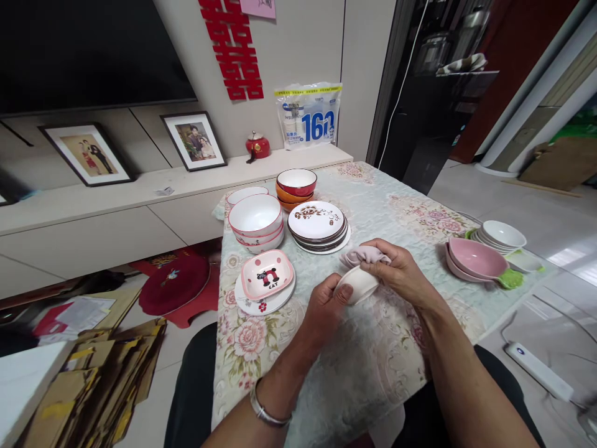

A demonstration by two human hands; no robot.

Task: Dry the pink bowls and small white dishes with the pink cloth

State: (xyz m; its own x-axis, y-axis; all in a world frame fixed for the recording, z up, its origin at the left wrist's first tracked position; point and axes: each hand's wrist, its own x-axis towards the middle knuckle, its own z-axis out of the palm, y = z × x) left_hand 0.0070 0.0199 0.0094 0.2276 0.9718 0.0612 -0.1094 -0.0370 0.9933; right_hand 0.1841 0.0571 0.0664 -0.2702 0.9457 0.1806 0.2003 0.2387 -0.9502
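Note:
My left hand [326, 308] grips a small white bowl [358, 284] by its side, just above the floral tablecloth [382, 367]. Pressed into the top of that bowl is a greyish-pink cloth [364, 254], pinched in the closed fingers of my right hand [402, 270]. Both hands meet at the middle of the table, in front of a stack of patterned plates [318, 225].
White bowls with red rims [255, 221] stand at the back left, red and orange bowls [296, 184] behind them. A pink square dish on a plate [265, 277] lies left of my hands. Pink dishes [476, 260] and white saucers [501, 236] sit at the right edge. Cardboard [93, 379] covers the floor.

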